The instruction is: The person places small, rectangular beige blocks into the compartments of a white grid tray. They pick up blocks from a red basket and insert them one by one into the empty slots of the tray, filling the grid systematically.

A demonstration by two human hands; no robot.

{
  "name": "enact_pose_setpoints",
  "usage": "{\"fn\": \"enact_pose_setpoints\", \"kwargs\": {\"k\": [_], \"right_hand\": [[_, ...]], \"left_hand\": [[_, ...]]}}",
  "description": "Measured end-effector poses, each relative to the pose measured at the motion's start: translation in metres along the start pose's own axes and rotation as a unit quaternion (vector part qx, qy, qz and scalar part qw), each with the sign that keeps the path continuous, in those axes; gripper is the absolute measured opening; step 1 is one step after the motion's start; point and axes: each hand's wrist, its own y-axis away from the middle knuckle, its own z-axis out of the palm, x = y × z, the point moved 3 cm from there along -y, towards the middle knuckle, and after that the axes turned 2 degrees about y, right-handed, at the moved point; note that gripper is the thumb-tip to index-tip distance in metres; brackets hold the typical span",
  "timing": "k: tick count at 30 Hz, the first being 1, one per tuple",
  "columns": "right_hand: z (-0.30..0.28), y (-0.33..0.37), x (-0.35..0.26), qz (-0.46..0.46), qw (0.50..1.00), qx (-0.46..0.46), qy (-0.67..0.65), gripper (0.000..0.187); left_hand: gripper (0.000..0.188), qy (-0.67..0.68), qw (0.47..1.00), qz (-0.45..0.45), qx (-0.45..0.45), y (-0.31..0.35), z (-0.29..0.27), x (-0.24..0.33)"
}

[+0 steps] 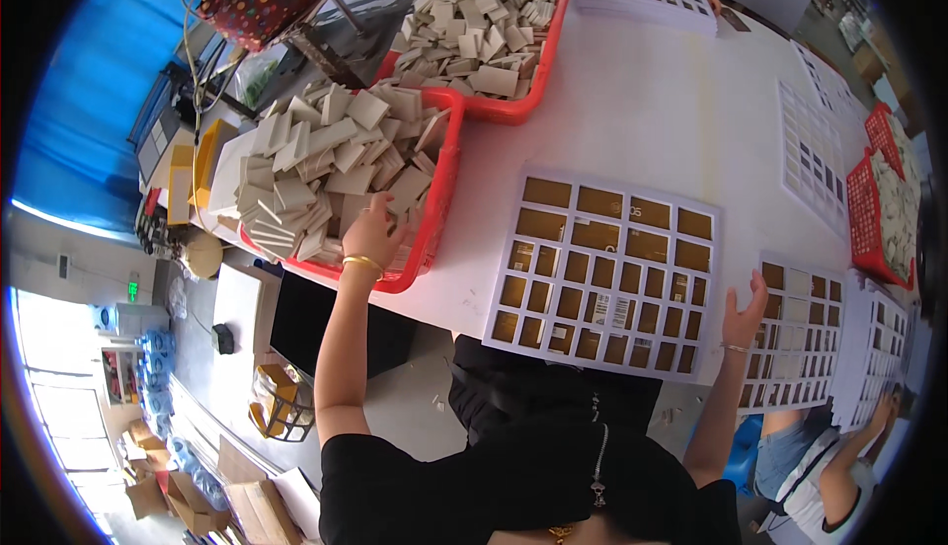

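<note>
Your left hand (373, 234) is down at the near side of a big heap of flat, pale grey-white blocks (326, 140), which fill a red plastic basket (449, 165) at the near left of the table (632, 101). Its fingers are bent and touch the heap, but I cannot tell if they pinch a block. Your right hand (745, 318) looks loose, with thumb and fingers apart and no block seen in it, just beside the right side of a white frame with small boxes over a brown bottom (604, 273). That frame lies in front of you, at the near edge of the table. The heap stands higher than the basket's rim, so if you pull one from low down, the ones on top could slide and drop to the floor. The thin gold bangle (363, 264) on your left wrist could snag a block too. If your body or right hand bumps the white frame, it could tip off the edge, or knock the second white frame (790, 333) on the right.
</note>
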Motion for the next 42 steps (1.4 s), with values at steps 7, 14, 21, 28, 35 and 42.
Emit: {"fn": "enact_pose_setpoints", "kwargs": {"k": [7,14,21,28,35,42], "right_hand": [[-0.022,0.015,-0.007,-0.011,1.000,0.014,0.020,0.048],[-0.010,0.016,-0.045,-0.046,0.998,-0.030,-0.011,0.045],[0.060,0.048,-0.180,0.123,0.792,-0.329,-0.499,0.051],[0.072,0.041,-0.151,0.059,0.872,-0.253,-0.416,0.024],[0.068,0.003,-0.112,0.215,0.857,-0.133,-0.449,0.022],[0.098,-0.017,-0.136,0.233,0.833,-0.100,-0.492,0.024]], "left_hand": [[0.039,-0.009,0.999,-0.039,-0.006,-0.019,0.017,-0.012],[0.025,0.463,0.857,0.020,0.224,0.033,-0.038,0.026],[0.029,0.532,0.836,0.060,-0.124,0.087,0.066,0.132],[0.022,0.605,0.742,0.055,-0.283,0.077,0.116,0.186],[0.031,0.505,0.837,0.174,-0.118,0.019,0.165,0.196],[0.020,0.633,0.715,0.101,-0.278,0.015,0.166,0.231]]}}
